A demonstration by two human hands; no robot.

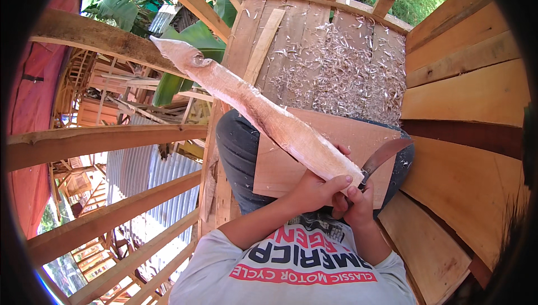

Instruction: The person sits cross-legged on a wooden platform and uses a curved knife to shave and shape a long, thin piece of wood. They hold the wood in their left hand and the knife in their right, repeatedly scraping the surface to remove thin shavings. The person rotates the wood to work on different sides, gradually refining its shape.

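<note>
A long, pale carved piece of wood (263, 111) slants across my lap, with a pointed, hooked far end at the upper left. My left hand (320, 188) is closed around its near end, fingers partly hidden beneath it. In my right hand (358, 204) is a knife (386, 153) with a curved blade and a dark handle, most of the handle covered by my fingers. The blade points away to the right, just beside the wood's near end. Both hands are close together. Under the wood, a flat wooden board (274, 173) rests across my legs.
Wood shavings (353, 75) litter the plank floor (252, 19) ahead, where a loose wooden strip (263, 47) lies. A plank wall (465, 103) rises close on my right. Wooden rails (106, 145) stand on the left, with corrugated metal sheets (174, 179) beyond them.
</note>
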